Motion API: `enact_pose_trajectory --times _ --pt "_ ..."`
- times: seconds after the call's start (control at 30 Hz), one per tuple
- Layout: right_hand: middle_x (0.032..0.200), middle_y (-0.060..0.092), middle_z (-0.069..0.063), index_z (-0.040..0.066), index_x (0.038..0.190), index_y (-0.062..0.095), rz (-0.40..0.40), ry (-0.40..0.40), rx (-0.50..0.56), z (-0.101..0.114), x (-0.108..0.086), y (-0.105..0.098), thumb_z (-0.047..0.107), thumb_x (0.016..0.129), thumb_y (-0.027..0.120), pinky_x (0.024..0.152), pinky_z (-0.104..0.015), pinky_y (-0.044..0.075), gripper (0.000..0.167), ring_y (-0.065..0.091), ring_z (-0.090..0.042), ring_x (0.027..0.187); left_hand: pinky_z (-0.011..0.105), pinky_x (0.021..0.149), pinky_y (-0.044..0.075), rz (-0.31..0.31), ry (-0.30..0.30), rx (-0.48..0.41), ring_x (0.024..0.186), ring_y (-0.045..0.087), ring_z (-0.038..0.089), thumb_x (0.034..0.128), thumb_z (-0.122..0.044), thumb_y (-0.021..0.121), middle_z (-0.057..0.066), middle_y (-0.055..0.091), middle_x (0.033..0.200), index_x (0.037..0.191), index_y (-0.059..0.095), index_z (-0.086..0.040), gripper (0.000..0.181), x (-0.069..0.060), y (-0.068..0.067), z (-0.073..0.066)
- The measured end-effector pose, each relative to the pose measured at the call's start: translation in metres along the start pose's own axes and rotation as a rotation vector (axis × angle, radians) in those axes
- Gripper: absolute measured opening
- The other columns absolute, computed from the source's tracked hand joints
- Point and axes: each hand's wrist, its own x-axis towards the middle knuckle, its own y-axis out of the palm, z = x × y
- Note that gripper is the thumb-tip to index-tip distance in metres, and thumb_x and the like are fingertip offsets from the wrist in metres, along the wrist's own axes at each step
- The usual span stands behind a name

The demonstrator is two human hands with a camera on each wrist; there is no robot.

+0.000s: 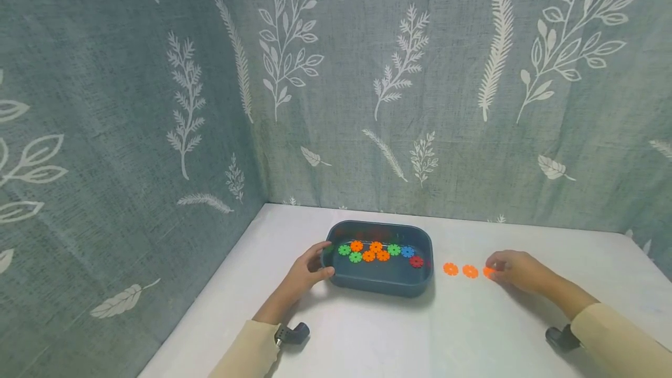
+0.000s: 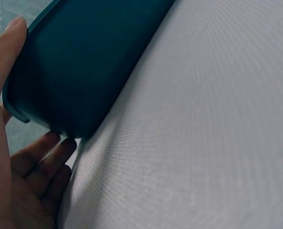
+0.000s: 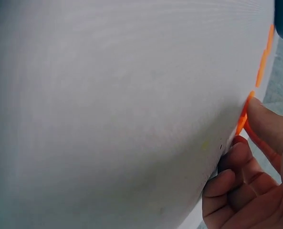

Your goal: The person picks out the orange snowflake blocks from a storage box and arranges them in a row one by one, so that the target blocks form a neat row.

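The left hand grips the dark tray at its left end; 9 coloured discs lie inside. On the worktop, right of it, the right hand pinches the outermost orange disc of 3.

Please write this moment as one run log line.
left hand: holds tray | right hand: pinches orange disc | beside tray: two orange discs
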Motion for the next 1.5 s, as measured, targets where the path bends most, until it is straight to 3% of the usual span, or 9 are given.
enact_pose_trajectory --times 0.13,0.3,0.47,0.63,0.87,0.97,1.2,1.37,1.5 --pt "0.108 0.065 -0.014 0.005 0.11 0.066 -0.003 0.016 -0.034 0.003 -0.001 0.0 0.017 0.086 0.073 0.084 -0.054 0.051 0.027 0.059 -0.04 0.104 0.057 0.104 0.036 -0.017 0.017 -0.009 0.128 0.047 0.04 0.0886 -0.025 0.073 0.021 0.042 0.147 0.146 0.044 -0.021 0.065 0.003 0.0 0.004" --pt "0.108 0.064 -0.015 0.003 0.111 0.065 0.019 -0.026 -0.076 0.008 -0.002 -0.003 0.015 0.087 0.071 0.085 -0.056 0.05 0.028 0.058 -0.04 0.104 0.057 0.103 0.038 -0.038 0.03 -0.007 0.126 0.05 0.037 0.0867 -0.028 0.075 0.019 0.047 0.143 0.144 0.047 -0.026 0.064 0.005 0.0 0.008" --pt "0.098 0.063 -0.008 -0.001 0.118 0.06 0.066 -0.063 -0.145 0.02 0.002 -0.012 0.013 0.088 0.07 0.078 -0.049 0.052 0.034 0.06 -0.028 0.088 0.058 0.103 0.038 -0.034 0.035 -0.018 0.125 0.05 0.039 0.0868 -0.028 0.075 0.02 0.049 0.141 0.144 0.047 -0.024 0.064 0.003 0.001 0.012" --pt "0.091 0.061 -0.003 -0.003 0.12 0.058 0.081 -0.152 -0.207 0.045 0.016 -0.023 0.011 0.089 0.069 0.074 -0.044 0.052 0.035 0.058 -0.021 0.081 0.057 0.102 0.038 -0.038 0.026 -0.02 0.125 0.05 0.039 0.0871 -0.026 0.075 0.02 0.048 0.141 0.143 0.047 -0.024 0.063 0.003 0.001 0.014" --pt "0.093 0.063 -0.003 0.0 0.12 0.06 0.108 -0.198 -0.243 0.087 0.033 -0.022 0.012 0.09 0.069 0.08 -0.046 0.054 0.033 0.061 -0.022 0.085 0.057 0.104 0.037 -0.026 0.019 -0.013 0.126 0.049 0.04 0.0881 -0.029 0.074 0.021 0.047 0.143 0.146 0.044 -0.022 0.065 0.007 0.003 0.019" --pt "0.092 0.063 -0.001 0.002 0.119 0.062 0.102 -0.251 -0.26 0.103 0.041 -0.017 0.011 0.09 0.069 0.081 -0.043 0.054 0.031 0.061 -0.019 0.085 0.058 0.104 0.036 -0.02 0.013 -0.006 0.127 0.048 0.041 0.0888 -0.026 0.073 0.023 0.045 0.144 0.148 0.042 -0.018 0.067 0.005 0.002 0.016" --pt "0.097 0.067 -0.003 0.001 0.116 0.065 0.08 -0.367 -0.274 0.139 0.059 -0.006 0.005 0.09 0.067 0.082 -0.043 0.054 0.026 0.063 -0.021 0.088 0.055 0.103 0.039 0.025 0.029 -0.001 0.126 0.048 0.042 0.09 -0.025 0.072 0.027 0.045 0.142 0.147 0.042 -0.011 0.066 -0.01 -0.004 -0.018" --pt "0.09 0.066 0.0 0.001 0.112 0.068 0.061 -0.393 -0.248 0.155 0.068 0.003 0.006 0.09 0.067 0.077 -0.039 0.053 0.023 0.058 -0.016 0.079 0.056 0.103 0.038 0.018 0.027 -0.012 0.126 0.048 0.042 0.0897 -0.024 0.072 0.026 0.045 0.142 0.147 0.043 -0.013 0.065 -0.012 -0.004 -0.021" --pt "0.095 0.068 -0.003 0.002 0.108 0.069 0.073 -0.41 -0.216 0.165 0.074 0.017 0.004 0.089 0.067 0.08 -0.039 0.053 0.02 0.06 -0.017 0.084 0.055 0.103 0.038 0.019 0.028 -0.015 0.127 0.047 0.042 0.0895 -0.023 0.072 0.026 0.045 0.142 0.147 0.042 -0.012 0.066 -0.011 -0.004 -0.02"
